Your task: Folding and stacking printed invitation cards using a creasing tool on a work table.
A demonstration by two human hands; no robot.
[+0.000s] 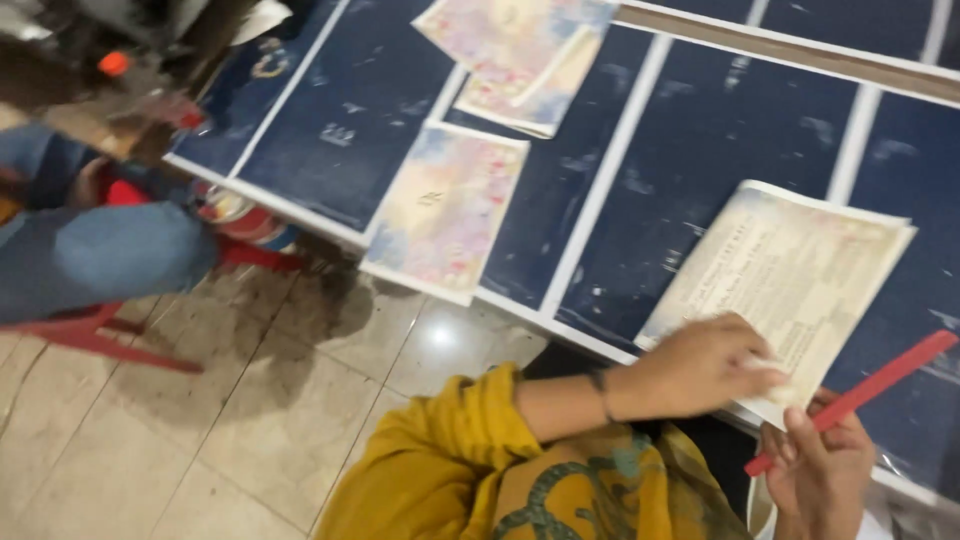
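Observation:
My left hand (700, 365), on an arm in a mustard-yellow sleeve, reaches across and pinches the near edge of a stack of cream printed sheets (800, 270). The stack lies tilted on a dark blue table surface (700, 140) crossed by white stripes. Just below it, my right hand (815, 470) grips a flat red stick (880, 385) that angles up to the right over the table's edge. A thin dark band circles my left wrist.
Pastel floral sheets (445, 210) lie on the table's left part, one overhanging its edge, with more (520, 50) further back. A person in blue jeans (100, 255) sits on a red stool (110, 335) at the left. Beige floor tiles (230, 410) lie below.

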